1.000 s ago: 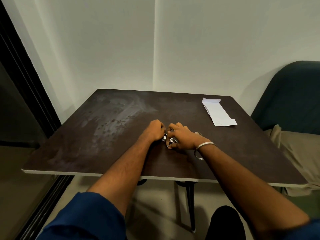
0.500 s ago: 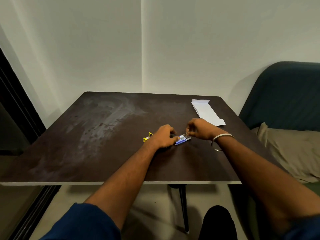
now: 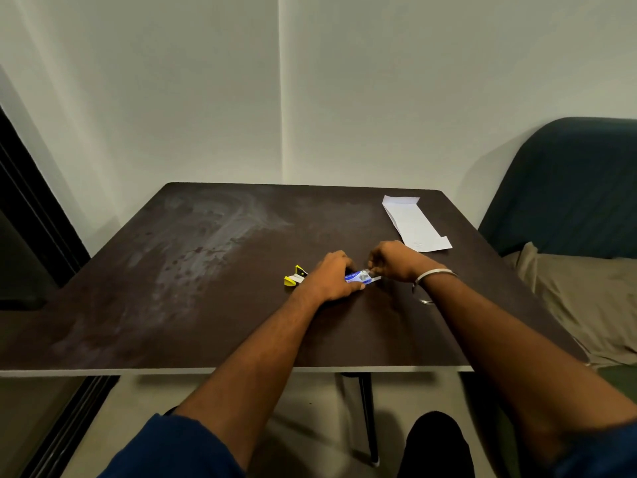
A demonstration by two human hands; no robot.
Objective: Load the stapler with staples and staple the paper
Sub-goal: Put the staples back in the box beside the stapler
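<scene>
A small blue and white staple box (image 3: 360, 277) lies on the dark table (image 3: 206, 288) between my hands. My left hand (image 3: 332, 277) grips its left end, thumb under the box. My right hand (image 3: 393, 262) pinches the box's right end, where a pale inner tray sticks out a little. A yellow and black stapler (image 3: 295, 276) lies open on the table just left of my left hand, untouched. The folded white paper (image 3: 413, 224) rests at the table's far right corner, beyond my right hand.
A dark blue sofa back (image 3: 568, 188) with a beige cushion (image 3: 586, 298) stands close to the table's right side. White walls rise behind the table. A dark door frame (image 3: 31, 208) runs down the left. A metal bangle (image 3: 435, 274) circles my right wrist.
A second ago both hands were bunched together over a small object. Since then they have spread apart, uncovering the stapler at the left and the staple box held between them. The view shifted right.
</scene>
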